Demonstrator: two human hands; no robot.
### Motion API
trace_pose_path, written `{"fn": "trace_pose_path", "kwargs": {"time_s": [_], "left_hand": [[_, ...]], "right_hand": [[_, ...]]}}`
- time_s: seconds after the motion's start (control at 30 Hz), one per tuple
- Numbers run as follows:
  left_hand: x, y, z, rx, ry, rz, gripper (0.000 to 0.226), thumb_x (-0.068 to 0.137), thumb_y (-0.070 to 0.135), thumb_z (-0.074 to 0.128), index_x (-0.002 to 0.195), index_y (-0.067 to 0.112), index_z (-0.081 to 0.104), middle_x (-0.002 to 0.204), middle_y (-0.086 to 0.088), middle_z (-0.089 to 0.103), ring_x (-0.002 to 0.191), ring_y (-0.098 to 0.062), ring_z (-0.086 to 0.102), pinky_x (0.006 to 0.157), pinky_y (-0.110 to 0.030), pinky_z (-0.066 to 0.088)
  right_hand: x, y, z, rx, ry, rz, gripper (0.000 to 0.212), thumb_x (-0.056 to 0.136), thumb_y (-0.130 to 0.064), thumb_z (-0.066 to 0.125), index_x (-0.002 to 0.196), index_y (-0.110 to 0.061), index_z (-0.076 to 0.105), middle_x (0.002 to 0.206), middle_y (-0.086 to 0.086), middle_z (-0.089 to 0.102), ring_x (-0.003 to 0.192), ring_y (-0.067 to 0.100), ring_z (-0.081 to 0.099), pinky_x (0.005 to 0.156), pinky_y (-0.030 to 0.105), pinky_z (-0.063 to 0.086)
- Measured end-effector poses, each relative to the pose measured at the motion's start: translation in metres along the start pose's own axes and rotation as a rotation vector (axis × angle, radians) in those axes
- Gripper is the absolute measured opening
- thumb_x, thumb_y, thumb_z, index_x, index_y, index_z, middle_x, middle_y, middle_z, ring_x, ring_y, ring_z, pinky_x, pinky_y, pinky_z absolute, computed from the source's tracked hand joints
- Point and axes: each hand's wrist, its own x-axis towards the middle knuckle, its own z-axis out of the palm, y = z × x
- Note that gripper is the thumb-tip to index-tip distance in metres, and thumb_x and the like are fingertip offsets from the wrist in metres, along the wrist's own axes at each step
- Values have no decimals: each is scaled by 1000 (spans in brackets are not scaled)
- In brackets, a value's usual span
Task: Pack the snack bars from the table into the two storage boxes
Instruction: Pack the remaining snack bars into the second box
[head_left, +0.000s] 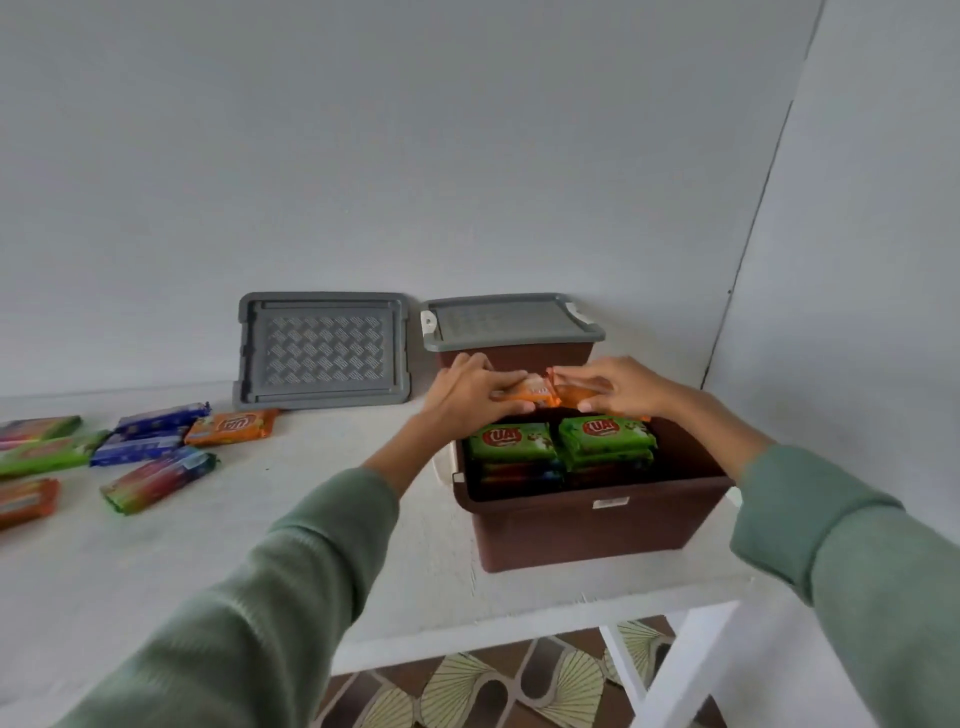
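both hands: left hand (467, 395) and right hand (618, 387) gripping orange snack bars (535, 391) over the open brown storage box (597, 525) | green bars (511, 441) sitting inside | more bars (156, 478) lying on bench (322, 519)

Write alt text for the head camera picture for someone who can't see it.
Two hands, left hand and right hand, hold orange bars over an open brown box stacked with green bars. Behind it stands a lidded box; a loose lid leans on the wall, and more bars lie on the table.
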Motion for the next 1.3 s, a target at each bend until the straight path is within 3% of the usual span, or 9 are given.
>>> {"fn": "trace_pose_path", "kwargs": {"time_s": [0.07, 0.2, 0.4, 0.5, 0.63, 0.77, 0.97, 1.13, 1.3], "left_hand": [[4, 8, 13, 29, -72, 3, 56, 81, 60, 51, 133, 39, 45, 117, -8, 50, 113, -26, 41, 96, -41, 39], [10, 13, 37, 120, -175, 8, 55, 83, 54, 54, 133, 35, 46, 120, -9, 47, 117, -26, 39, 97, -40, 39], [22, 18, 48, 54, -189, 51, 47, 83, 25, 66, 128, 22, 55, 121, -6, 51, 111, -22, 51, 94, -37, 45], [25, 18, 57, 29, -164, 73, 42, 85, 17, 63, 126, 20, 57, 122, -6, 57, 108, -21, 56, 97, -36, 44], [24, 17, 60, 4, -190, 137, 41, 88, 8, 56, 128, 18, 55, 133, -4, 54, 116, -19, 55, 103, -34, 42], [23, 16, 59, -91, -171, 112, 42, 85, 1, 59, 124, 17, 59, 132, -1, 57, 116, -16, 57, 103, -28, 42], [16, 23, 57, -113, -151, 110, 41, 84, 9, 60, 124, 18, 59, 128, -4, 58, 117, -19, 54, 103, -34, 42], [2, 12, 20, -389, 51, 28, 27, 87, 7, 57, 113, 9, 66, 112, -11, 67, 101, -20, 64, 91, -24, 49], [-23, -56, -35, -362, 199, -106, 26, 88, 1, 54, 112, 4, 65, 111, -13, 68, 100, -20, 65, 89, -17, 47]], "right_hand": [[-10, 15, 13, 13, 11, 42, 63, 87, -16, 62, 142, -25, 34, 138, 6, 49, 124, 23, 46, 97, 30, 34], [-15, 40, 39, -69, -2, 93, 64, 87, -17, 61, 141, -34, 33, 128, 4, 52, 116, 23, 48, 94, 32, 39], [-5, 38, 55, -113, 20, 58, 59, 89, -4, 53, 140, -29, 37, 150, 2, 33, 140, 24, 25, 114, 40, 27], [-4, 36, 57, -91, 46, 75, 57, 89, -3, 53, 139, -28, 40, 149, 3, 33, 138, 24, 29, 112, 35, 27], [-7, 34, 58, 30, 74, 75, 55, 85, -17, 64, 136, -25, 46, 145, 4, 39, 134, 23, 36, 112, 34, 28], [-9, 33, 57, 76, 127, 102, 58, 81, -6, 66, 134, -23, 49, 140, 4, 47, 130, 22, 43, 110, 37, 34], [-10, 27, 57, 69, 95, 178, 56, 82, -8, 61, 134, -25, 49, 136, 7, 41, 126, 23, 40, 104, 31, 37], [-4, -4, 40, 243, 235, 126, 37, 86, -15, 61, 122, -23, 59, 129, 7, 55, 121, 23, 50, 101, 36, 41], [53, -79, 30, 336, 268, -34, 41, 87, -23, 62, 128, -24, 54, 132, 2, 55, 121, 19, 50, 101, 36, 38]]}}
